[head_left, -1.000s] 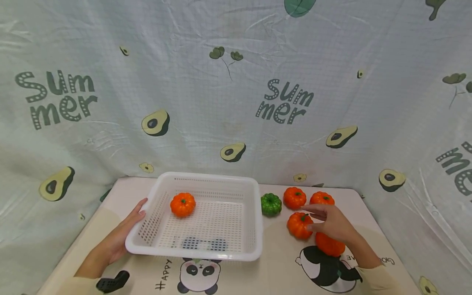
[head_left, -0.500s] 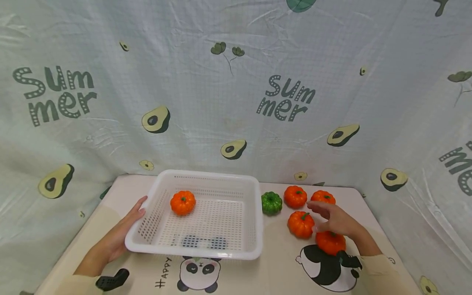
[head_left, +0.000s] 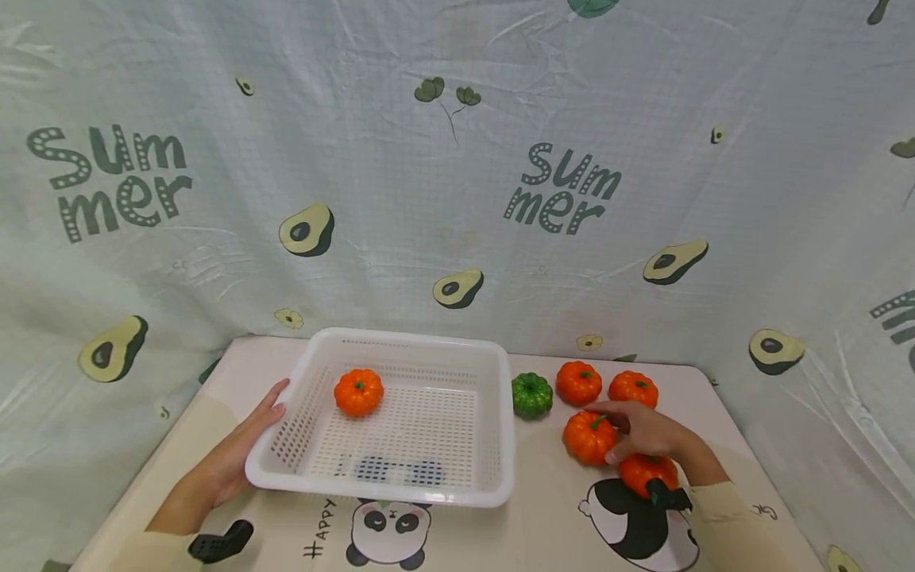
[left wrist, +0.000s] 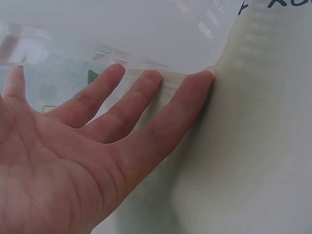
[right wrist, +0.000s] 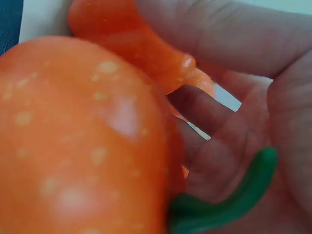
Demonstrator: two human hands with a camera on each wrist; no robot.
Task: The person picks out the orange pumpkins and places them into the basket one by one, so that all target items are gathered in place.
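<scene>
My left hand [head_left: 239, 454] rests against the left side of a white perforated plastic basket [head_left: 379, 496]. Straight, spread fingertips touch the basket wall [left wrist: 131, 34] in the left wrist view. One small orange pumpkin [head_left: 359, 392] with a green stem lies inside the basket. On the right, my right hand [head_left: 646, 433] has thumb and fingers on either side of another orange pumpkin [head_left: 588, 438], gripping it on the table. Under the wrist sits a further orange pumpkin [head_left: 649, 477], which fills the foreground of the right wrist view with its curved green stem [right wrist: 224, 209].
A green pumpkin [head_left: 532, 396] stands by the basket's right side. Behind the right hand are two orange pumpkins, one to the left [head_left: 578, 383] and one to the right [head_left: 633, 388]. The table [head_left: 543, 516] has cartoon prints, and a patterned curtain [head_left: 386, 199] hangs behind it.
My right hand drew back slightly to the right, then came forward and closed its thumb and fingers about the middle orange pumpkin. My left hand stays at the basket.
</scene>
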